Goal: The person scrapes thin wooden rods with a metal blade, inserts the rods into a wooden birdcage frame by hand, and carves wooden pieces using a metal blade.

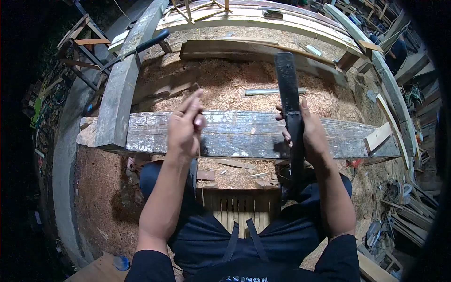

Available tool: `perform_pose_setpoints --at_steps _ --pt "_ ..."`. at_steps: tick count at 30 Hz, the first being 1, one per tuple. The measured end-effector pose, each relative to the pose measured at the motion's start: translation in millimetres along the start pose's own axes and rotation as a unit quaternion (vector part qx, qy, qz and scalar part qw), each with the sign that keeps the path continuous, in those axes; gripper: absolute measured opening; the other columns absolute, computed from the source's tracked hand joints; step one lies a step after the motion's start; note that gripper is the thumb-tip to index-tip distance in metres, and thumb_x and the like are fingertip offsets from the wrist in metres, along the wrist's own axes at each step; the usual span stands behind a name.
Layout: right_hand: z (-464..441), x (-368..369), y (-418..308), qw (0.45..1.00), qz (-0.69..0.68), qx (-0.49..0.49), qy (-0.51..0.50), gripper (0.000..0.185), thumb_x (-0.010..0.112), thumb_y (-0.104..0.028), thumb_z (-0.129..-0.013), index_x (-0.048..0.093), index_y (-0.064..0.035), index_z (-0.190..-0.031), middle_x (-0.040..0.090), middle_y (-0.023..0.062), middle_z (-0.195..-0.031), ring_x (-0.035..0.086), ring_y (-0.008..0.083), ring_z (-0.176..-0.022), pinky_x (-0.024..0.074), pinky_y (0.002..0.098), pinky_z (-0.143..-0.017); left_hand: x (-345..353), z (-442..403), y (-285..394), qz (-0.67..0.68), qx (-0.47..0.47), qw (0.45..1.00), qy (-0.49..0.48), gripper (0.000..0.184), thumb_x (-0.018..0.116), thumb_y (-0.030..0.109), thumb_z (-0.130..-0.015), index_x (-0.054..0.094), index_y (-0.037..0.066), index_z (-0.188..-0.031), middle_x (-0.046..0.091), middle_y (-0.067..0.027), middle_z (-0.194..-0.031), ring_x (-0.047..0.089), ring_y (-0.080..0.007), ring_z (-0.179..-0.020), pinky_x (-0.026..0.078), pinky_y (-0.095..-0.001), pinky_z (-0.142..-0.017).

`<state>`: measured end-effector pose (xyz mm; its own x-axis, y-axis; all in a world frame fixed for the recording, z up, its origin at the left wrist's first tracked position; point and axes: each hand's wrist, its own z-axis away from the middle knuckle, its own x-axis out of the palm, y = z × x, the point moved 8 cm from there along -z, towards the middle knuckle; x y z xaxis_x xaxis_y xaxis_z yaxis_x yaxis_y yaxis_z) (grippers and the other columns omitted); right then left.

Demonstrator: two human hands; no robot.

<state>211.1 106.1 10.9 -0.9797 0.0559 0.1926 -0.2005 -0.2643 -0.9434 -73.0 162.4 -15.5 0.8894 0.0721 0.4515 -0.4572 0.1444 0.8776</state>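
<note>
The right hand (pixel 314 137), right of centre in the frame, is closed around a long black bar (pixel 290 87). Its thumb lies along the bar's right side, and the tips of at least 2 fingers show at the left side. The bar stands nearly upright in the picture, with 1 end in the upper part of the frame and the other running down toward the dark trousers (pixel 206 239), where its outline is hard to make out. A raised band crosses it near the thumb.

The left hand (pixel 187 124), left of centre, is narrow and partly curled, its fingers pointing up and set close together. It is slightly blurred, so whether it pinches something small cannot be told. The 2 hands are well apart.

Both hands appear in front of a wide, worn plank (pixel 235 134) that spans the middle of the frame. Its left end meets a thick beam (pixel 115 98), and a pale wood block (pixel 378 137) lies on its right end. Wood shavings (pixel 221 77) cover the ground beyond, around 1 greenish strip (pixel 263 92). In the upper left, a dark-handled tool (pixel 152 41) lies across the beam. Slats (pixel 242 204) show between the legs at lower centre.
</note>
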Motion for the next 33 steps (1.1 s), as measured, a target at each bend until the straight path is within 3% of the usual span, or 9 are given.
perform_pose_setpoints --at_steps 3,6,9,12,15,18,21,27,33 --pt "6 6 1 0.988 0.113 -0.103 0.002 0.039 0.049 -0.032 -0.108 0.062 0.0026 -0.12 0.056 0.0033 -0.084 0.053 0.0088 -0.062 0.0442 0.0269 -0.053 30 18 -9 -0.004 -0.026 0.999 -0.047 0.028 0.059 0.007 -0.101 0.061 -0.002 -0.128 0.065 -0.0064 -0.09 0.048 -0.0041 -0.059 0.04 -0.0192 -0.053" --pt "42 41 -41 0.825 0.372 -0.42 0.064 0.021 0.069 -0.015 -0.095 0.069 0.0007 -0.108 0.06 0.0109 -0.097 0.061 0.0156 -0.075 0.0502 0.0297 -0.059 48 30 -14 0.021 -0.048 0.993 -0.102 0.021 0.058 0.006 -0.101 0.062 -0.003 -0.119 0.067 -0.009 -0.092 0.05 -0.0054 -0.06 0.04 -0.0195 -0.053" --pt "56 58 -40 0.804 0.366 -0.468 0.02 0.023 0.077 -0.01 -0.086 0.07 -0.0017 -0.107 0.062 0.012 -0.095 0.065 0.02 -0.075 0.0531 0.0312 -0.062 55 36 -19 0.036 -0.058 0.986 -0.154 0.02 0.061 0.006 -0.099 0.059 -0.001 -0.117 0.064 -0.0062 -0.082 0.053 -0.0078 -0.063 0.041 -0.0218 -0.056" --pt "62 66 -34 0.78 0.393 -0.487 0.012 0.027 0.082 -0.014 -0.082 0.07 -0.0025 -0.103 0.061 0.012 -0.09 0.067 0.0225 -0.07 0.0563 0.0325 -0.057 56 46 -31 0.112 -0.072 0.98 -0.147 0.029 0.069 0.014 -0.093 0.059 -0.004 -0.113 0.063 -0.0062 -0.087 0.056 -0.0104 -0.066 0.043 -0.0221 -0.056" --pt "60 66 -31 0.786 0.382 -0.485 0.018 0.027 0.083 -0.015 -0.081 0.07 -0.0026 -0.1 0.061 0.0121 -0.089 0.067 0.0223 -0.069 0.0576 0.0333 -0.056 66 56 -29 0.058 -0.06 0.979 -0.185 0.016 0.064 0.017 -0.098 0.063 0.001 -0.096 0.06 -0.0029 -0.078 0.053 -0.0104 -0.065 0.04 -0.0247 -0.057" --pt "58 66 -31 0.781 0.401 -0.479 0.014 0.026 0.084 -0.016 -0.08 0.071 -0.0025 -0.099 0.06 0.0122 -0.088 0.067 0.022 -0.069 0.058 0.0327 -0.057 65 56 -31 0.011 -0.068 0.979 -0.193 0.019 0.065 0.019 -0.098 0.063 0.0 -0.094 0.061 -0.0041 -0.079 0.053 -0.0108 -0.066 0.04 -0.0249 -0.057" --pt "59 67 -29 0.798 0.401 -0.449 -0.007 0.027 0.084 -0.006 -0.078 0.071 -0.0007 -0.102 0.058 0.0139 -0.098 0.07 0.0225 -0.082 0.0621 0.0327 -0.071 65 58 -32 0.055 -0.091 0.976 -0.191 0.021 0.063 0.019 -0.099 0.065 -0.002 -0.096 0.061 -0.0048 -0.08 0.053 -0.0109 -0.066 0.04 -0.0247 -0.059" --pt "62 66 -29 0.803 0.391 -0.451 0.003 0.03 0.087 -0.008 -0.074 0.072 -0.0005 -0.1 0.058 0.0133 -0.097 0.07 0.0214 -0.08 0.0621 0.0321 -0.068 68 62 -26 0.013 -0.036 0.977 -0.209 0.025 0.061 0.02 -0.1 0.066 -0.004 -0.105 0.061 -0.0043 -0.081 0.053 -0.0109 -0.068 0.041 -0.0235 -0.061" --pt "65 68 -28 0.793 0.402 -0.458 0.003 0.029 0.087 -0.007 -0.075 0.072 0.0002 -0.1 0.059 0.0131 -0.094 0.069 0.0202 -0.079 0.0608 0.0304 -0.064 66 66 -33 0.038 -0.081 0.983 -0.162 0.019 0.063 0.013 -0.099 0.066 -0.005 -0.104 0.063 -0.0056 -0.083 0.053 -0.0098 -0.067 0.04 -0.0235 -0.058"
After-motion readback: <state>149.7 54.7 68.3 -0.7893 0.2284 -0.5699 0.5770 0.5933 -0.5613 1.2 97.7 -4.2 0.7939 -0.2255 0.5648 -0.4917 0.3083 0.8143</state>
